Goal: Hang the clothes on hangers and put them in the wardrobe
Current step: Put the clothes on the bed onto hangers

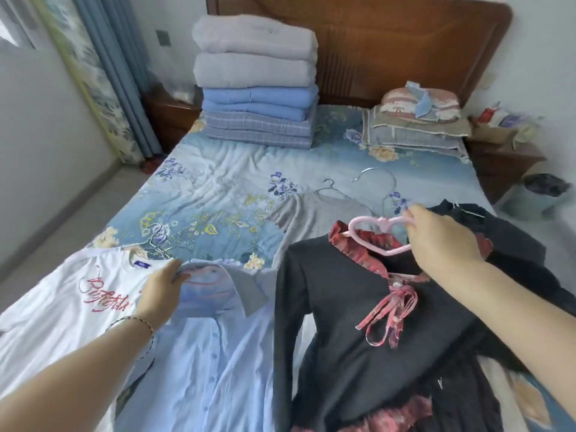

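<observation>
While the pink heart-shaped hanger [372, 227] is held just above the neck of the dark dress [343, 322], the right hand [436, 241] grips its right end with fingers curled round the plastic. The dress lies flat on the near right part of the bed, with its red plaid collar and bow uppermost. To its left lies the light blue shirt [212, 353], front buttoned; the left hand [162, 291] pinches the left edge of its collar, thumb and fingers closed on the cloth. A bracelet [137, 322] circles that wrist. Further left, a white T-shirt [62, 307] with red lettering lies spread, a wire hook at its neckline. Beyond the dress, a grey garment [311, 213] rests on the floral bedsheet [218, 182], with metal wire hangers [374, 179] at and just beside its neck. A black garment [498, 235] lies bunched at the right edge of the bed. At the head of the bed stand a tall stack of folded quilts [255, 82] on the left and pillows [417, 126] on the right, against a wooden headboard [389, 42]. Blue curtains [115, 73] hang at the far left.
</observation>
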{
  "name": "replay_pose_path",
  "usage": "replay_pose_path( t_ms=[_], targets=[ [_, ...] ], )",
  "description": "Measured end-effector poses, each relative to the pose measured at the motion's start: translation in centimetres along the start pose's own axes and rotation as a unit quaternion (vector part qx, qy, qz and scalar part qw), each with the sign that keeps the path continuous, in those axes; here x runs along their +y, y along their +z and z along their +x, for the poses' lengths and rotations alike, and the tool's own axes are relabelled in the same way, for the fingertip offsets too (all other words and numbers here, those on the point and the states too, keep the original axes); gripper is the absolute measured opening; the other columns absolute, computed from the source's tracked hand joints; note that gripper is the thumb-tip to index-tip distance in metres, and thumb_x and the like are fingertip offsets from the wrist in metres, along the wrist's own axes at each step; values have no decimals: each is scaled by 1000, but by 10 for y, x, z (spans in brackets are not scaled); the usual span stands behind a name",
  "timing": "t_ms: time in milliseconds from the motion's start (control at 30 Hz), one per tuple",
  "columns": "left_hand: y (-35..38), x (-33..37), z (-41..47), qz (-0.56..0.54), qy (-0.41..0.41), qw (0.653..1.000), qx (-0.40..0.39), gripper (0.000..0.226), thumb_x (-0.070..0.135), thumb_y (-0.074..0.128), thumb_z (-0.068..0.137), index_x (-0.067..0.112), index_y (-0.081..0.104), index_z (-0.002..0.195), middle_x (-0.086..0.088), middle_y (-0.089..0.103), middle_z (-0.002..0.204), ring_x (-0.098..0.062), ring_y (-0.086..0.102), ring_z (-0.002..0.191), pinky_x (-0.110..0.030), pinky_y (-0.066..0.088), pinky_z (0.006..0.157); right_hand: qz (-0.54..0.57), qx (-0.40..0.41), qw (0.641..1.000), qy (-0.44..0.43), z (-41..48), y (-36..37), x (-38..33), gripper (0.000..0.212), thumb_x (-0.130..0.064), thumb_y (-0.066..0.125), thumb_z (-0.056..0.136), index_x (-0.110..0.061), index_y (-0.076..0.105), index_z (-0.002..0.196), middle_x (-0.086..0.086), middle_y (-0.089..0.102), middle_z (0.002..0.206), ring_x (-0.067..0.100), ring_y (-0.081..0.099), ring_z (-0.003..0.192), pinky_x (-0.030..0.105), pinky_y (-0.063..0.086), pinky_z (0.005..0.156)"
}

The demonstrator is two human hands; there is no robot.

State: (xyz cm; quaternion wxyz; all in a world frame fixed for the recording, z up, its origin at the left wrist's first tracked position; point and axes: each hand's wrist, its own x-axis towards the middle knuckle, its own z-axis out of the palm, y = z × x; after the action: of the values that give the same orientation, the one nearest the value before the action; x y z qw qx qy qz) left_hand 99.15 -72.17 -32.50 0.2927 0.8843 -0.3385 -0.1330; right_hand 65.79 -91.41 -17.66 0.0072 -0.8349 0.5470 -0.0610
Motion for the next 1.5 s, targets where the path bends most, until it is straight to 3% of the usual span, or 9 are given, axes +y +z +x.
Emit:
replay_pose_path(
  t_ms=[300,400,533,867,1000,1133,1233,1367,1500],
  targets=[
    [-67,70,-86,-81,24,995,55,22,4,60,89,-8,62,108,-26,65,101,-35,61,99,-33,36,76,-80,141,985,-55,-36,-113,-16,28,-11,39,99,-9,45,126,20,63,111,38,60,100,31,33,67],
    [-86,90,-100,-97,50,992,61,2,7,59,89,5,58,88,-21,65,89,-32,59,85,-32,32,67,-78,156,984,-46,-39,-126,-24,31,-7,43,97,-7,45,127,21,62,112,39,60,99,30,35,65],
    [-106,109,-114,-99,104,987,69,21,9,60,89,11,47,72,-12,51,71,-23,41,70,-33,25,60,-35,208,977,-19,-34,-148,-20,25,-7,38,99,-3,47,122,26,60,108,44,58,98,41,46,75],
    [-128,107,-133,-77,110,991,18,23,11,58,91,11,44,72,-3,47,67,-22,37,66,-28,27,55,-20,314,946,-76,-41,-189,-13,29,-18,29,103,2,48,112,27,62,88,41,56,74,36,35,60],
    [-116,132,-158,-61,194,977,-59,40,12,61,89,26,40,58,11,48,54,-10,34,54,-21,31,57,-10,271,956,-113,-52,-173,-26,24,-16,35,101,-3,48,116,19,64,99,34,60,84,37,42,63],
    [-119,187,-176,-42,305,948,-82,25,14,60,90,22,47,70,9,44,60,2,46,60,-11,35,60,17,199,972,-127,-56,-155,-37,25,-19,36,100,-8,49,118,17,63,102,35,60,93,40,49,73],
    [-129,214,-178,-53,341,935,-80,24,12,60,90,18,47,70,12,43,60,2,45,57,-11,34,58,107,54,982,-144,-53,-157,-42,35,-34,34,100,-8,58,98,13,60,85,29,55,80,32,41,66],
    [-135,218,-171,-101,331,938,-6,13,6,64,87,12,59,77,11,44,61,2,45,56,-10,34,58,233,-133,945,-187,-75,-156,-49,40,-42,36,99,-21,56,71,0,48,56,12,43,50,11,34,43],
    [-140,220,-167,-106,295,948,65,30,11,63,88,20,46,64,7,39,56,-14,32,56,-16,29,54,326,-210,900,-197,-89,-134,-48,30,-37,41,98,-28,57,75,-9,57,70,7,49,68,4,37,44]
  ],
)
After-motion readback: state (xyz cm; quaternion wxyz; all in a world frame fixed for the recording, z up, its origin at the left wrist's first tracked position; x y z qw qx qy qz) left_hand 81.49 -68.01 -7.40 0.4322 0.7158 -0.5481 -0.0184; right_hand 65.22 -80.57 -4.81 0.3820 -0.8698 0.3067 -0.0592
